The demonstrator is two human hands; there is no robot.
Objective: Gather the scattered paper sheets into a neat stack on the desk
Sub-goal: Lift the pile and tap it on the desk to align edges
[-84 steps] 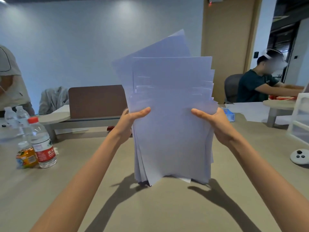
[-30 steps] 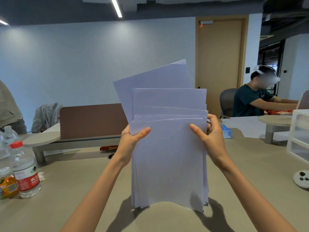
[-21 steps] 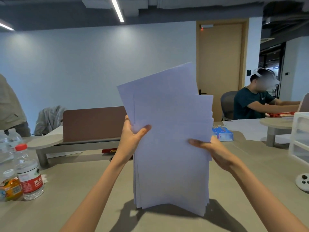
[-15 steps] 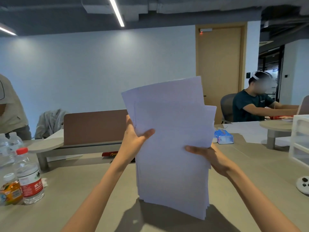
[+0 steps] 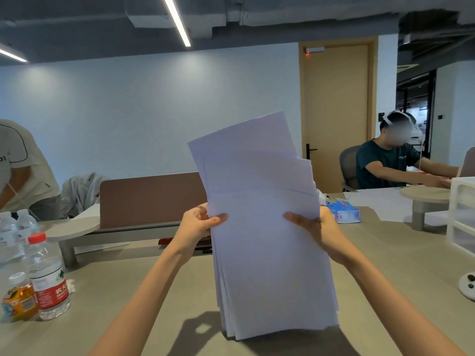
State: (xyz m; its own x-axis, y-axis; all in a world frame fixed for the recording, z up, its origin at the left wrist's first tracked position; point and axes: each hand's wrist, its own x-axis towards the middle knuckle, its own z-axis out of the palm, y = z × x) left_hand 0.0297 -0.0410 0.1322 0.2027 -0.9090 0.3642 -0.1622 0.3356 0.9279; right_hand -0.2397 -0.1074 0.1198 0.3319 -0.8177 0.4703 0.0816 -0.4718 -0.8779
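Note:
A bundle of white paper sheets stands upright in front of me, its lower edge down at the beige desk. The top edges are uneven, with one sheet sticking up tilted at the back. My left hand grips the bundle's left edge, thumb on the front. My right hand grips the right edge the same way, thumb across the front. The sheets hide the fingers behind them.
Two water bottles and a small orange drink bottle stand at the left. A blue tissue pack lies behind right, white drawers at far right. People sit at the left and right.
The bundle has dropped from being lifted and tilted to standing with its bottom edge on the desk. My right hand has slid back up to the right edge.

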